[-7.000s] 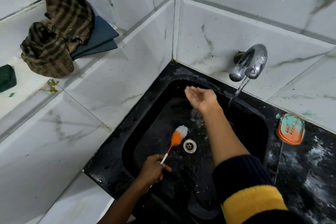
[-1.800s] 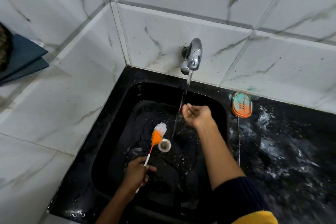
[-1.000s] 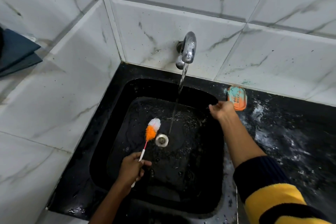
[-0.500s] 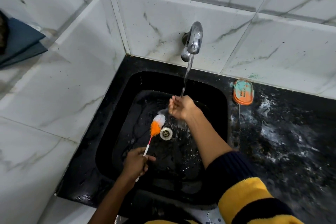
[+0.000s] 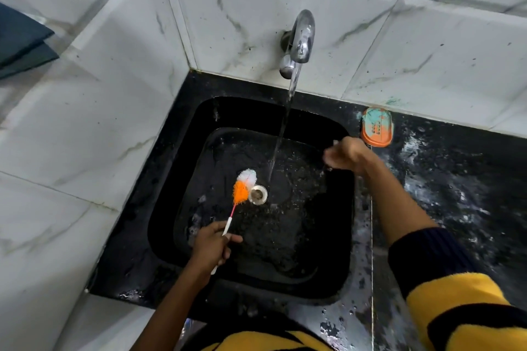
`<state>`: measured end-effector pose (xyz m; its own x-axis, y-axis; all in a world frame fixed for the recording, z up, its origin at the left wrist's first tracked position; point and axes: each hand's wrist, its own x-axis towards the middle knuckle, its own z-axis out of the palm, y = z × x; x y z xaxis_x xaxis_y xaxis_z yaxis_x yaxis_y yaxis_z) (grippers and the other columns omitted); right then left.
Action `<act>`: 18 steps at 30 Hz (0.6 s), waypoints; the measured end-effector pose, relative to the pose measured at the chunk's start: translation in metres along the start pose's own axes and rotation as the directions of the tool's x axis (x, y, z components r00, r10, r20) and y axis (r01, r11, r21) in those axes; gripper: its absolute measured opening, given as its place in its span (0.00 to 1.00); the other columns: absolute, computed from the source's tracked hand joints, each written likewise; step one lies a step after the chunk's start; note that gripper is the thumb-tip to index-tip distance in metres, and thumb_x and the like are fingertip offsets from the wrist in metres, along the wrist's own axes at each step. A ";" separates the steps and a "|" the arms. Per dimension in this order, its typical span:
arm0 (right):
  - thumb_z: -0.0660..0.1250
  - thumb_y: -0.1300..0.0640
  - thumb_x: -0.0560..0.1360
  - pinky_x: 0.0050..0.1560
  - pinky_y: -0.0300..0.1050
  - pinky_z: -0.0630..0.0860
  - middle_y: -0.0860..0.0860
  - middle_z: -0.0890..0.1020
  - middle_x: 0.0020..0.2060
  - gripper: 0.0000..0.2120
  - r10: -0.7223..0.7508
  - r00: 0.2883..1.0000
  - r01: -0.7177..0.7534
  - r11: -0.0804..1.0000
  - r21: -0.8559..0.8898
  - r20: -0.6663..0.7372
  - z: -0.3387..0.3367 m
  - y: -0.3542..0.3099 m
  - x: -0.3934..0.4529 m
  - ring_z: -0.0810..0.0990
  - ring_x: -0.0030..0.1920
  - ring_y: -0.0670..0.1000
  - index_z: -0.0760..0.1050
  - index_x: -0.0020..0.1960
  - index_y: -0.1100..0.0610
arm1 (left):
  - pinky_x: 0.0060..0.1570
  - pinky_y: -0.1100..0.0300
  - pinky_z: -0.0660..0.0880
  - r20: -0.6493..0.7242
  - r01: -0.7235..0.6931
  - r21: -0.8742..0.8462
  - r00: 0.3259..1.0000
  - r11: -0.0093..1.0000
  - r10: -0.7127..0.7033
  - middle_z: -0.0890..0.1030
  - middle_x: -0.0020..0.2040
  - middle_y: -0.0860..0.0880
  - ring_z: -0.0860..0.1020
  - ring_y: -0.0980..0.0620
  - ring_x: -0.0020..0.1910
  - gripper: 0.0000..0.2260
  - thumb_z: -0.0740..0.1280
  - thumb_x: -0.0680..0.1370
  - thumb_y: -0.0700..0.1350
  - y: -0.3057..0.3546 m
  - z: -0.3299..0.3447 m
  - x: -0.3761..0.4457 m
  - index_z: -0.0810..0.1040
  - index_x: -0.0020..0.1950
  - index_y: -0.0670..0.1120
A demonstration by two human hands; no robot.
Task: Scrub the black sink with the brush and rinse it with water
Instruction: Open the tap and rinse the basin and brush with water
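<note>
Nearest, the left hand (image 5: 211, 245) is clamping the thin handle of the brush (image 5: 238, 202) inside the black sink (image 5: 176, 179); the brush's long axis is running up and away from that grip, its orange-and-white head lying just beside the drain (image 5: 258, 194); the right hand (image 5: 346, 155) is hovering at the basin's right wall, blurred, so I cannot tell whether its fingers are closing; beyond, the tap (image 5: 301, 40) is pouring water between them, landing nearer the brush head.

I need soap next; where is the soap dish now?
The soap dish sits on the black counter by the wall, right of the sink, just beyond the right hand.
</note>
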<state>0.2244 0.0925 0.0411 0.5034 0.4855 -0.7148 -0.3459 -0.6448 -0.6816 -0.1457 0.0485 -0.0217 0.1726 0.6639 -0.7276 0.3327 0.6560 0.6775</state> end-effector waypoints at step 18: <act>0.48 0.60 0.81 0.22 0.34 0.64 0.51 0.71 0.26 0.18 0.183 0.924 -0.333 0.816 0.473 0.335 0.147 0.029 -0.015 0.67 0.27 0.47 0.68 0.35 0.57 | 0.19 0.68 0.57 -0.036 0.000 0.001 0.999 1.000 0.000 0.85 0.41 0.42 0.65 0.54 0.18 0.13 0.58 0.80 0.31 0.002 -0.011 -0.027 0.74 0.63 0.39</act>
<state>0.0908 0.1530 0.0090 0.1370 0.5286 -0.8377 -0.8240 -0.4086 -0.3925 -0.1595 0.0364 0.0003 0.1392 0.6763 -0.7233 0.3334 0.6558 0.6773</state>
